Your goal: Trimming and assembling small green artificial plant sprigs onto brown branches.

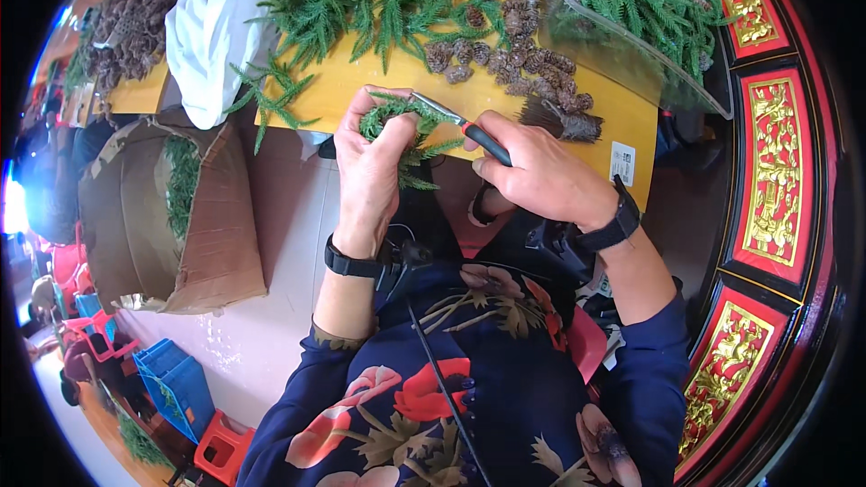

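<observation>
Bunched in my left hand (368, 155) is a green artificial pine sprig (417, 171), its needled ends poking out below and to the right of my fingers. My right hand (546, 171) is closed round the dark handles of a pair of pliers (485, 142). Their metal jaws reach left to the top of the sprig, beside my left thumb and fingertips. What exactly the jaws grip is too small to tell. Both hands are just over the near edge of the yellow table (338, 86).
Loose pine sprigs (311, 4) and pine cones (523, 36) lie across the table. A clear plastic bin (622, 59) of greenery stands at the right, next to carved red-and-gold panels (771, 171). A white bag (203, 45) and an open cardboard box (221, 261) are at the left.
</observation>
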Demonstrator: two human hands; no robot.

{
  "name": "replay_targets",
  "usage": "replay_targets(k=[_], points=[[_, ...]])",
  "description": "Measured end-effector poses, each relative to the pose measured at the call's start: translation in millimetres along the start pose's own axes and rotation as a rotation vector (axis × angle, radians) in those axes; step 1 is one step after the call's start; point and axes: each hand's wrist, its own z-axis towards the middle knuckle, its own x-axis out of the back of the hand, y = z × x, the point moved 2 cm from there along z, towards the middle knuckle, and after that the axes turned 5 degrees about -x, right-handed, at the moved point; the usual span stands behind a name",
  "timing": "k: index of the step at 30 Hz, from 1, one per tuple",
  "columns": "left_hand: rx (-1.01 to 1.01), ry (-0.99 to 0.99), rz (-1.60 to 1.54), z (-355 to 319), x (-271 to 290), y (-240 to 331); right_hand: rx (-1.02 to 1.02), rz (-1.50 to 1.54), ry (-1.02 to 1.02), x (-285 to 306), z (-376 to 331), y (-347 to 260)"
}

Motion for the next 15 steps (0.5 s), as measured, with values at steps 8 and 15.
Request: replay_targets(k=[8,15], points=[[-0.034,-0.040,0.057,-1.5,-1.1,-1.9,0.012,-0.009,-0.068,8.2,-5.3,-6.2],[-0.062,-0.068,0.112,-1.8,-2.3,-1.8,-0.075,0.004,-0.164,5.4,-4.4,-2.6]])
